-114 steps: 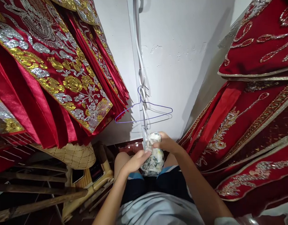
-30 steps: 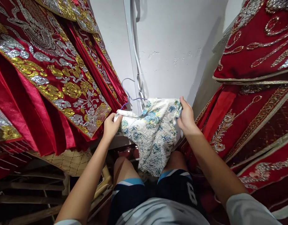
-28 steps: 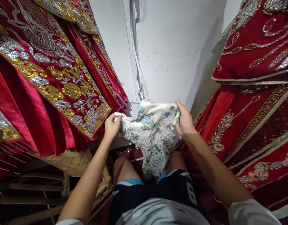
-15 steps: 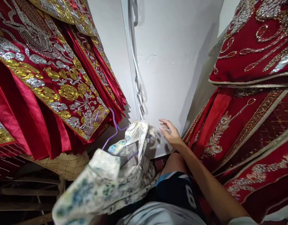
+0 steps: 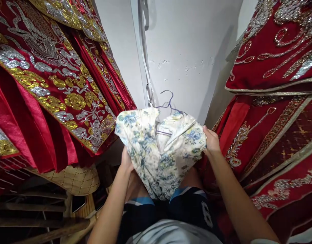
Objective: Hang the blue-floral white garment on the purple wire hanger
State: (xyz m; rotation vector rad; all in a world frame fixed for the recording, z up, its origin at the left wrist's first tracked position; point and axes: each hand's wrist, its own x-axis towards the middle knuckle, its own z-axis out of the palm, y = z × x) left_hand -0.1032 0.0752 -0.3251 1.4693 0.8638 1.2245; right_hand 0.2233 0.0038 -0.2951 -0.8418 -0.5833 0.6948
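Observation:
A white floral garment (image 5: 148, 149) with blue and green flowers hangs spread over a thin purple clothes hanger (image 5: 170, 101), whose hook points up toward the wall. My left hand (image 5: 126, 159) grips the garment's left side, its fingers mostly hidden behind the cloth. At the right shoulder edge, my right hand (image 5: 211, 139) is closed on the fabric, thumb in front. Through the open neckline, part of the hanger's bar shows.
Red embroidered costumes with gold and silver sequins (image 5: 77, 101) hang on the left. More red beaded garments (image 5: 270, 135) fill the right. Behind is a white wall (image 5: 183, 51) with a strap (image 5: 146, 64). A wooden chair (image 5: 66, 203) stands lower left, a phone (image 5: 79, 202) beside its frame.
The garment has swung from lower left to the centre and is spread out facing me, hanger hook up. My right hand, empty before, has taken hold of its right shoulder; my left hand has come into view.

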